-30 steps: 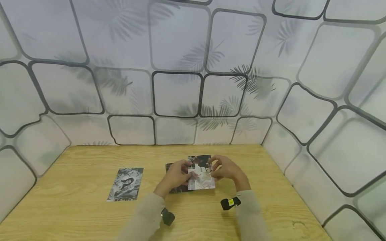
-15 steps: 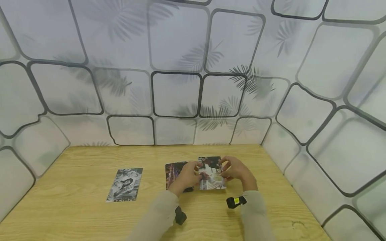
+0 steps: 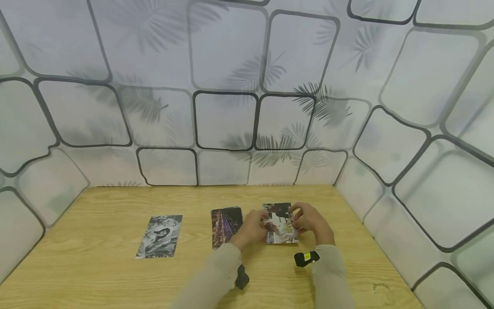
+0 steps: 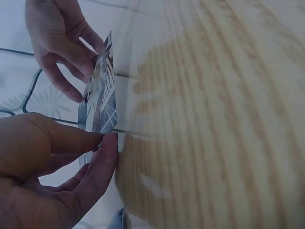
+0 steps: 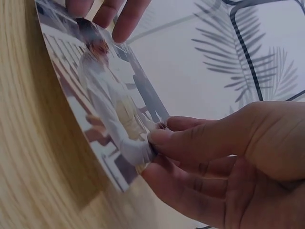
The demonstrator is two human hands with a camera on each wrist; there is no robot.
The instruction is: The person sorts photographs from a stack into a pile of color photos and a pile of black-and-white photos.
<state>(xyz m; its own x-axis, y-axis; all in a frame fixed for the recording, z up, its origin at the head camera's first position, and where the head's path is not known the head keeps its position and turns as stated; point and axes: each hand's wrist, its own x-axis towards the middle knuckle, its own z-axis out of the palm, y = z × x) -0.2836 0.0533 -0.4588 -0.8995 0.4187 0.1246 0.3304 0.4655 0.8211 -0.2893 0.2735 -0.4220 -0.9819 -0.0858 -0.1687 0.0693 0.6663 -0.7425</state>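
Observation:
A glossy photo print [image 3: 280, 224] is held just over the table, right of the middle in the head view. My left hand [image 3: 253, 227] pinches its left edge between thumb and finger, as the left wrist view shows up close. At the opposite edge my right hand [image 3: 311, 222] grips the same photo [image 5: 114, 100] with thumb and fingers. To the left of my left hand lies a small stack of photos [image 3: 225, 225], the top one a night scene in purple and dark tones. My left forearm and hand overlap the stack's lower right corner.
A black-and-white photo [image 3: 160, 237] lies by itself on the left part of the wooden table [image 3: 96, 266]. Patterned curtain-like walls [image 3: 227, 120] rise at the table's back and right edges. A small dark camera sits on each wrist.
Both hands have carried the held photo rightward, away from the stack, uncovering the night-scene photo on top. The black-and-white photo has stayed where it was.

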